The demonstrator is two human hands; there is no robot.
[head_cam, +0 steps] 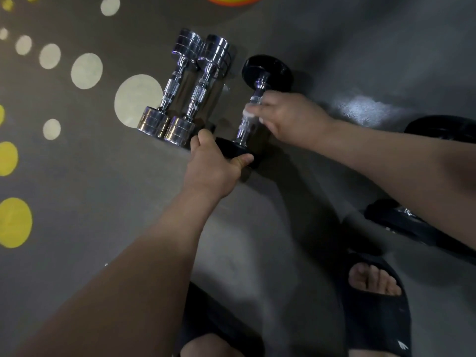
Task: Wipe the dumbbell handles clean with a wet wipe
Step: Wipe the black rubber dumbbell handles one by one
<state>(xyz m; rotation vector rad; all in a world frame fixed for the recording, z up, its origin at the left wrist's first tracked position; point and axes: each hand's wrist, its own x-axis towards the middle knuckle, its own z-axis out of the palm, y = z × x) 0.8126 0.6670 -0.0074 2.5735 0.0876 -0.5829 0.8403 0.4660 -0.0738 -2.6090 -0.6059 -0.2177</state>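
Note:
A dumbbell with black heads [266,72] and a chrome handle lies on the grey floor, pointing away from me. My left hand [213,166] grips its near black head, thumb over the top. My right hand [288,117] is wrapped around the chrome handle, holding a white wet wipe [248,113] against it; only a blurred edge of the wipe shows beyond the fingers. Two all-chrome dumbbells [198,91] lie side by side just to the left, touching each other.
More black dumbbells [412,225] lie at the right, partly behind my right forearm. My feet in black slides [378,300] stand at the bottom. Pale and yellow painted dots [137,99] mark the floor at left. An orange-yellow object [231,0] sits at the top edge.

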